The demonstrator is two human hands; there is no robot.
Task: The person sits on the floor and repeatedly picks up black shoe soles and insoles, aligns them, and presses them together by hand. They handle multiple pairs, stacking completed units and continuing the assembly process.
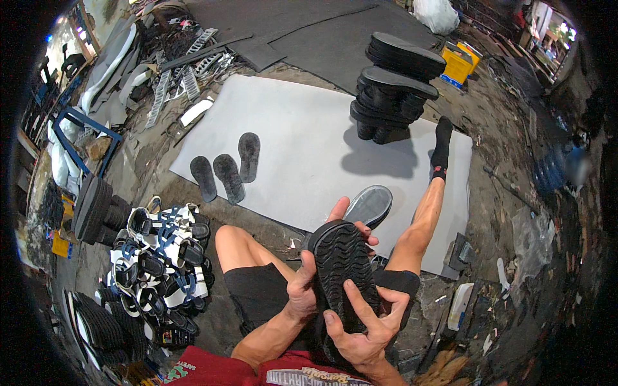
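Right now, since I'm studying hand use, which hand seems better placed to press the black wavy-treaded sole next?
Probably the right hand: its fingers lie over the sole, while the left hand holds its side.

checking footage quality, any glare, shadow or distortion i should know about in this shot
Head view: daylight glares in the opening at upper right; head view: the stack of soles casts a shadow on the pale sheet, whose far edge bows with the fisheye; head view: corners fall to black, while ridges on the black sole read clearly.
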